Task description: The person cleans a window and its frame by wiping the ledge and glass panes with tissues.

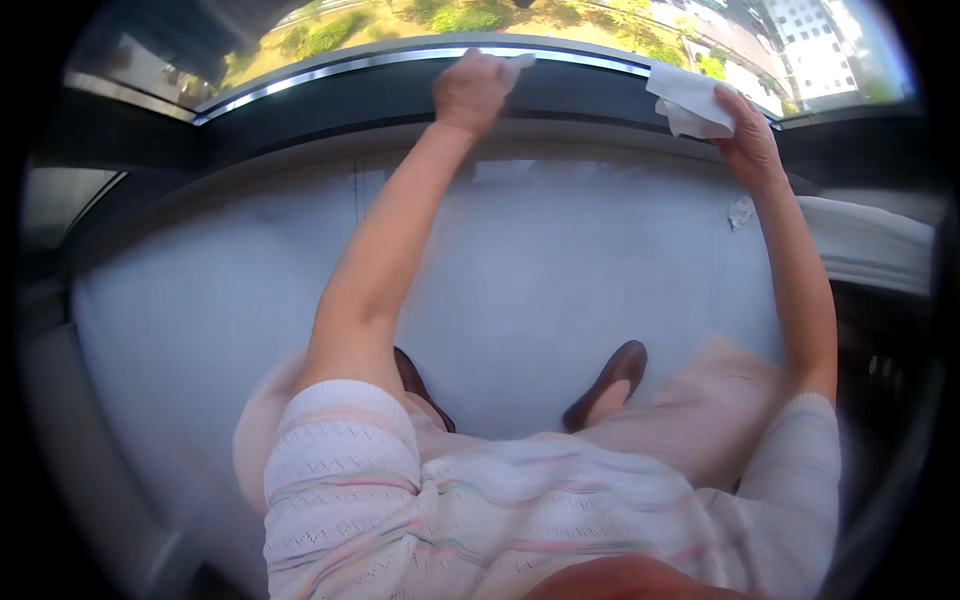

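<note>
My left hand (470, 92) is closed at the dark window frame (330, 105), by its bright metal strip. A small bit of white tissue (521, 62) sticks out past its fingers; the rest is hidden in the hand. Farther right, my right hand (752, 142) pinches a larger white tissue (690, 100) between thumb and fingers. That sheet hangs loosely in front of the frame and the glass, its lower edge folded. Whether it touches the frame, I cannot tell.
Beyond the window are greenery (465, 18) and a white building (808, 45). A crumpled white scrap (740, 212) lies near the right side of the pale grey floor (560, 270). A whitish rounded object (870, 240) stands at the right. My dark shoes (607, 383) are below.
</note>
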The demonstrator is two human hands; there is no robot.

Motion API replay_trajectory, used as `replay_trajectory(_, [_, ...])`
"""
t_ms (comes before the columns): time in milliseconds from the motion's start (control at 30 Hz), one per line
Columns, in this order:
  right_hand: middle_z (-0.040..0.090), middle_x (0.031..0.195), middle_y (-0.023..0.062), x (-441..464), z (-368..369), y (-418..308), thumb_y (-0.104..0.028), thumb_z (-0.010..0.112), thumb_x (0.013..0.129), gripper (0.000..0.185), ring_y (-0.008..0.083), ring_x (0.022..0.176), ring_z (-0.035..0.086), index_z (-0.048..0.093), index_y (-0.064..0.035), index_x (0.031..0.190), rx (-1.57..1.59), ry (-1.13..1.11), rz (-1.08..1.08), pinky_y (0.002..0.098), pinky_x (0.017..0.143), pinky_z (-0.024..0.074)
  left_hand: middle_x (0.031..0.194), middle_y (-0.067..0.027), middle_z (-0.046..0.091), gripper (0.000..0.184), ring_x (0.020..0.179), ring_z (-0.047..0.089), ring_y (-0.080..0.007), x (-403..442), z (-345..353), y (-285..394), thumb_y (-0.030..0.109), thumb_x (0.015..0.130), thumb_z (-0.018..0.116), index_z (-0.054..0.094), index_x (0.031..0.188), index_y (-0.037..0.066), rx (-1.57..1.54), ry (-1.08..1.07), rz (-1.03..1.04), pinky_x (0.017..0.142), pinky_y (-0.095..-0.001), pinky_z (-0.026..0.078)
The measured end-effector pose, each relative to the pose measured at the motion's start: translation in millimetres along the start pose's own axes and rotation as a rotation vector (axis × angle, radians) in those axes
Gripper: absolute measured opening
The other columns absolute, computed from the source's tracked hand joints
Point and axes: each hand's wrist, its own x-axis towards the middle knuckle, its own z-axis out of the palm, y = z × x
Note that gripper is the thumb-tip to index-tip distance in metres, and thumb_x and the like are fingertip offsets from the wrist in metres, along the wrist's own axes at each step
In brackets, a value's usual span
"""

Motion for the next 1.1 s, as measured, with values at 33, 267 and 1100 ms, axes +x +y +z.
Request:
replay_trajectory(33, [0.057, 0.098, 0.0024, -2, -27, -19, -0.022, 0.066, 0.077, 0.037, 0.0125, 0.088, 0.056, 0.052, -0.0049, 0.107, -0.032, 0.086, -0.091, 0.0285, 0.075, 0.0467, 0.075, -0.0038, 0.057, 0.013, 0.069, 0.058, -0.0256, 16, 10, 14, 0.017, 0.076, 0.051, 0.064, 0.073, 0.018, -0.068, 0.023, -0.012, 0.059, -0.0347, 0.047])
replay_trajectory(267, [0.062, 0.079, 0.0032, 46, -24, -4, -0.03, 0.06, 0.078, 0.026, 0.0095, 0.069, 0.059, 0.064, -0.0051, 0.086, -0.558, 0.033, -0.257, 0.0225, 0.059, 0.0463, 0.075, -0.0033, 0.056, 0.011, 0.075, 0.056, -0.0238, 2, -32, -36, 0.018, 0.07, 0.053, 0.063, 0.068, 0.015, 0.155, -0.087, -0.089, 0.062, -0.0349, 0.046])
replay_trajectory(1100, [0.062, 0.075, 0.0045, 85, -118, -64, -0.01, 0.05, 0.08, 0.015, 0.0114, 0.062, 0.057, 0.061, -0.0024, 0.087, -0.079, 0.152, -0.622, 0.0276, 0.056, 0.0476, 0.136, -0.0139, 0.03, 0.061, 0.122, 0.029, -0.0296, 28, 49, 80, 0.031, 0.071, 0.063, 0.042, 0.124, 0.009, 0.104, -0.473, 0.688, 0.099, -0.0416, 0.022])
